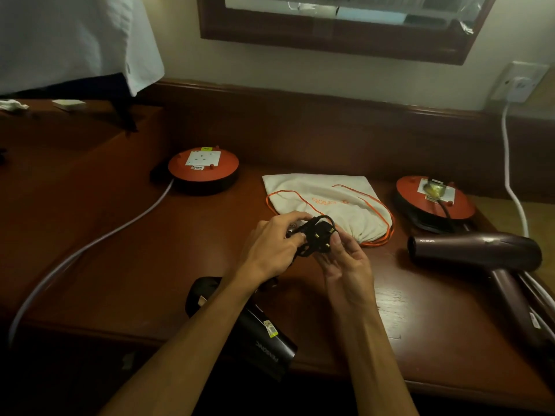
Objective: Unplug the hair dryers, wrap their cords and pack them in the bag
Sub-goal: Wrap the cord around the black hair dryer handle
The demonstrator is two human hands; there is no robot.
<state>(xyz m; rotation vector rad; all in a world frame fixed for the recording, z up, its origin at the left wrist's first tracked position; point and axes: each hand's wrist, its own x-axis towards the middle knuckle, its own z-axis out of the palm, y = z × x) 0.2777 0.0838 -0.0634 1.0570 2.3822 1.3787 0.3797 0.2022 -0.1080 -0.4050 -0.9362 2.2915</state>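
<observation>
I hold the black plug [322, 235] and the bundled cord [303, 244] of the black hair dryer [249, 328] above the surface [180, 265], just in front of the cloth bag [324, 202]. My left hand [270, 250] has its fingers closed around the cord loops, and my right hand [345, 262] pinches the plug from below, its pins turned up toward me. So this dryer is unplugged and I judge its cord nearly wrapped, but it is not yet packed. Its body lies near the front edge under my left forearm, the long axis going diagonally from far left to near right. The maroon hair dryer [477, 250] lies at the right, barrel pointing left, handle running toward me; it seems to be plugged into the right red reel [435, 199] and untouched. The left red reel [204, 168] has an empty socket. The bag lies flat, its mouth gathered
</observation>
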